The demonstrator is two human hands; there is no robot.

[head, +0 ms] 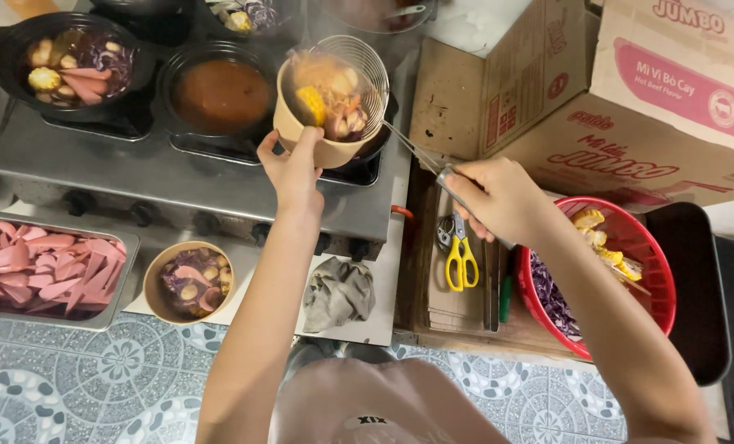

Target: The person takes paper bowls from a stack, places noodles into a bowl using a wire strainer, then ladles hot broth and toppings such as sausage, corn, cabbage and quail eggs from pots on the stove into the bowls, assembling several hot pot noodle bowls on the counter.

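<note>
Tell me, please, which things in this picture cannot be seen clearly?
Head view only:
- Bottom of the paper bowl: hidden by the left hand.
- Strainer handle end: inside the right hand.
- Top pots: cut off by the upper edge.
- Red basket: partly covered by the right forearm.

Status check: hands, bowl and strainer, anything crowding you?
Left hand grips paper bowl over the stove. Right hand holds wire strainer tipped at the bowl's rim, food inside. Sauce pot close on the left.

A steel stove (178, 177) carries black pots (5, 62); beside it lie a sausage tray (124, 279), filled paper bowl (155, 275) and grey rag (338, 292).
</note>
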